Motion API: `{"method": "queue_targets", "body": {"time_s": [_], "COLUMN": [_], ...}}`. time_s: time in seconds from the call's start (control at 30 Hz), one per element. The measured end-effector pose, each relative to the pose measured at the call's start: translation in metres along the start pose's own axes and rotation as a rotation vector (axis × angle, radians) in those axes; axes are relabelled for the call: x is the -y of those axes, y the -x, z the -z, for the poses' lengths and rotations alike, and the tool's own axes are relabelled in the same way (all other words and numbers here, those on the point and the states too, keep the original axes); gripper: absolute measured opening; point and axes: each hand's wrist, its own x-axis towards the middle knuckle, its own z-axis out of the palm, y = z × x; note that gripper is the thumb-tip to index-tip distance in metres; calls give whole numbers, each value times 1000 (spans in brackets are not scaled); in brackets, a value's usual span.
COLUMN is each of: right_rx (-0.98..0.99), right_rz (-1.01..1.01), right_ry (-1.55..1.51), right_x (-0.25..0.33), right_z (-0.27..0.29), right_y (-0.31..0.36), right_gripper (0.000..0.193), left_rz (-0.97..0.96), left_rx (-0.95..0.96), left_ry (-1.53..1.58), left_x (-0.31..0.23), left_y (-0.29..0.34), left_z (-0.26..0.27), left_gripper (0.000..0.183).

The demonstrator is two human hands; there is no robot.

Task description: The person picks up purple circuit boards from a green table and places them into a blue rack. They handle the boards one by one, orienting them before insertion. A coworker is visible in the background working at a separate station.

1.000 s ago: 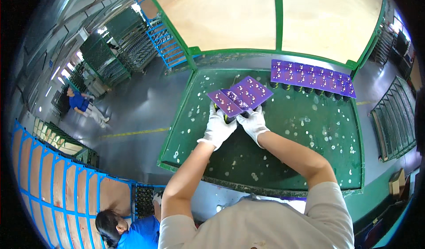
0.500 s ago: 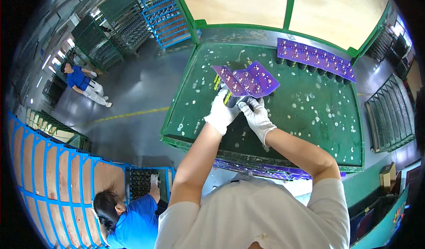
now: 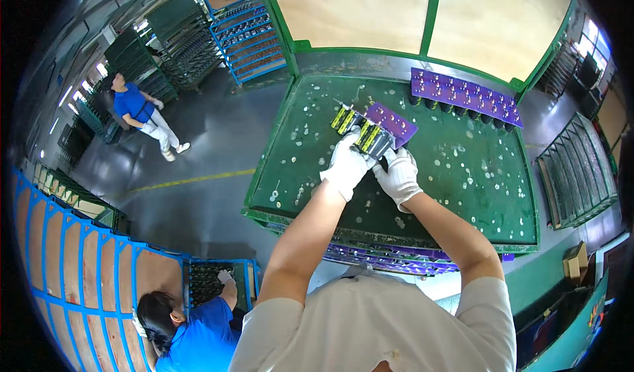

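Over the green bench top I hold two short purple strips with black cylinders, which look like capacitors. One row of black capacitors [image 3: 362,131] with yellow-green markings lies tilted on its side, its cylinder walls facing up. My left hand [image 3: 347,160], in a white glove, is closed around the near end of that row. Beside it, the second purple strip [image 3: 393,122] shows its face with small metallic terminals. My right hand [image 3: 398,176], also gloved in white, has its fingers closed at the near end of the pieces; its exact grip is partly hidden.
A longer purple strip [image 3: 465,98] of capacitors stands at the bench's far right. The green bench [image 3: 456,187] has raised edges and pale spots. More purple strips [image 3: 396,258] sit below its front edge. One co-worker [image 3: 142,111] is in the aisle, another [image 3: 191,326] at lower left.
The left row has rolled over, so its capacitor sides now face up instead of its purple face. Both hands have shifted slightly right. The co-worker in the aisle has come closer.
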Motion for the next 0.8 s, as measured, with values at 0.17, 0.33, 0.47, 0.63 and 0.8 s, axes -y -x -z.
{"method": "queue_targets", "body": {"time_s": [0.17,0.33,0.47,0.63,0.8], "right_rx": [5,-2,2,12,-30], "right_rz": [74,222,246,157,256], "right_ry": [68,174,84,-60,-115], "right_x": [1,1,-5,-19,-16], "right_z": [2,14,10,-4,0], "right_y": [-3,0,1,-3,-1], "right_gripper": [47,64,68,64,59], "left_rz": [-20,-66,-106,-118,-153], "left_rx": [-124,-117,-143,-135,-54], "left_ry": [88,58,55,3,89], "left_x": [5,8,15,26,22], "left_y": [8,23,8,1,27], "left_z": [-4,-9,-2,-11,-10], "left_gripper": [38,36,32,29,27]}}
